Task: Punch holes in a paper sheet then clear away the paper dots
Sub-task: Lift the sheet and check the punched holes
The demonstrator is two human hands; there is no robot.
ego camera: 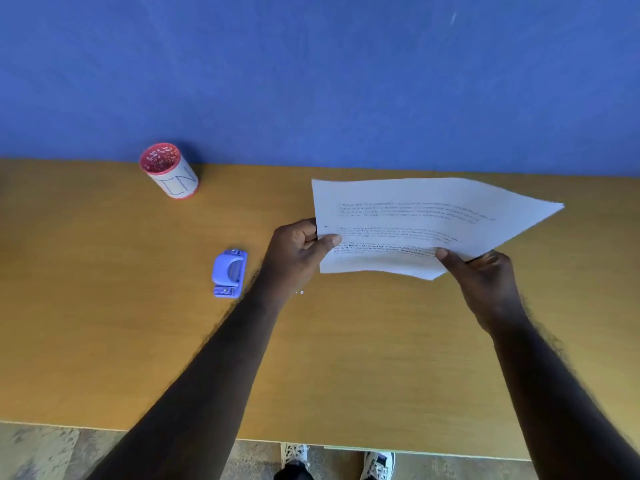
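**Sheet Lifted, Dots Await Clearing**

Both forearms reach over the wooden table (104, 341), the left hand (294, 252) pinching the paper sheet (415, 220) at its near-left edge and the right hand (485, 282) gripping its near corner, holding the page above the surface. A dark spot near the left margin may be a punched hole. Tiny paper dots (300, 292) lie beside the purple hole punch (229, 273). Judged next: lay the sheet aside, gather the dots, perhaps into the red cup (169, 170).

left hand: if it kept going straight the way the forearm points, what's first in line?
The left hand points up and right, already gripping the paper sheet at its left edge. Beyond that lie only bare table and the blue wall; depth is unclear. The hole punch sits off-line, to its left.
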